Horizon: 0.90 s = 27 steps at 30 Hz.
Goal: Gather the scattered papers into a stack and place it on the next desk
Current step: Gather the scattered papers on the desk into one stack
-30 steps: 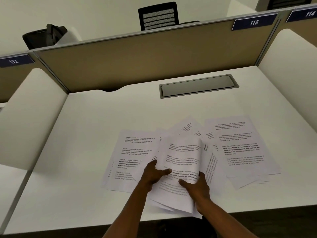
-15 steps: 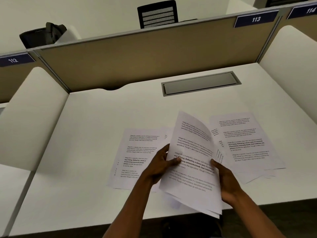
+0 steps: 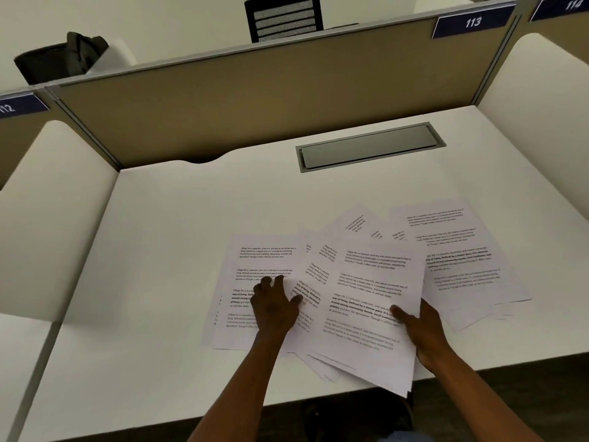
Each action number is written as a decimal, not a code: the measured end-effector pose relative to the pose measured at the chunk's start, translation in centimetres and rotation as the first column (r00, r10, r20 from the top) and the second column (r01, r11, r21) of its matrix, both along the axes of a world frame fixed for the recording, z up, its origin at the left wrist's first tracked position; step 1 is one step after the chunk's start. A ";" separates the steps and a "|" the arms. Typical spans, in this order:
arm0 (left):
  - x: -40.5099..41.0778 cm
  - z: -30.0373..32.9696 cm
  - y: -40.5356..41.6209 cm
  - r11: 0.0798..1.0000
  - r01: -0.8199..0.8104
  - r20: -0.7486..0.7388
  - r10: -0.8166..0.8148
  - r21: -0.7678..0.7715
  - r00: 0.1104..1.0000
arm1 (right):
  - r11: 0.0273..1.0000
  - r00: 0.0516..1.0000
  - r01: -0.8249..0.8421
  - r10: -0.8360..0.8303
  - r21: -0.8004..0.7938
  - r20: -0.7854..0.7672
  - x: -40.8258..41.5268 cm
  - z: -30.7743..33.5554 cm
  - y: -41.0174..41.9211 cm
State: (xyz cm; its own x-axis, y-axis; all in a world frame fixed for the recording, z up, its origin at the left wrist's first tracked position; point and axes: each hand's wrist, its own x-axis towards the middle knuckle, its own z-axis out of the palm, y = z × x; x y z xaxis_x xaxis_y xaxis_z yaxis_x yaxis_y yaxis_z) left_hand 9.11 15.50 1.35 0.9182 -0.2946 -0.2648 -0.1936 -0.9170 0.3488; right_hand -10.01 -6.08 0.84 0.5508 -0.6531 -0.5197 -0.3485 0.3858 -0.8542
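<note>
Lowered since a moment ago, the partial bundle of white printed sheets [image 3: 363,314] now rests tilted over the white desk [image 3: 159,250]; right hand [image 3: 424,333] pinches its edge, left hand [image 3: 274,306] lies fingers spread on loose white pages [image 3: 255,275]; gathering is underway; next, sweep in the right-side sheets [image 3: 462,260]; tall rounded white side dividers [image 3: 54,218] bar the neighbouring desk.

A tan partition [image 3: 287,100] labelled 113 [image 3: 472,23] backs a grey cable hatch [image 3: 369,147], with a black chair [image 3: 283,19] and dark bag [image 3: 60,59] beyond.
</note>
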 end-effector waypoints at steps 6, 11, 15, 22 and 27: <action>-0.2 -1.0 0.2 0.998 0.012 -0.006 -0.011 0.068 1.000 | 0.999 0.999 0.023 -0.025 -0.038 -0.040 -0.1 -1.4 0.7; 0.2 -0.6 -0.3 0.999 -0.007 -0.060 0.010 0.051 0.998 | 0.994 0.993 -0.001 -0.012 -0.113 -0.119 0.2 -2.7 1.3; 0.5 -0.5 -0.4 0.999 -0.051 -0.136 0.051 -0.001 0.989 | 0.989 0.989 -0.003 -0.019 -0.145 -0.148 0.4 -3.1 1.5; 1.5 0.4 -1.2 0.995 0.044 -0.263 -0.068 -0.093 0.962 | 0.997 0.996 0.011 -0.018 -0.078 -0.083 0.1 -3.0 1.2; 1.9 2.0 -2.4 0.931 -0.017 -0.526 -0.191 -0.365 0.829 | 0.998 0.999 -0.023 0.024 0.058 -0.024 0.2 -2.7 1.3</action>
State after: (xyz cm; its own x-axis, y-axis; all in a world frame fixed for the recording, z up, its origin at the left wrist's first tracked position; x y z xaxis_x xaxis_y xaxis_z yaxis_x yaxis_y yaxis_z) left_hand 11.00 13.15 3.33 0.6178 -0.5322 -0.5788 0.0505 -0.7078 0.7046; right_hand -9.82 -4.73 -1.85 0.5524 -0.6089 -0.5693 -0.3785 0.4254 -0.8221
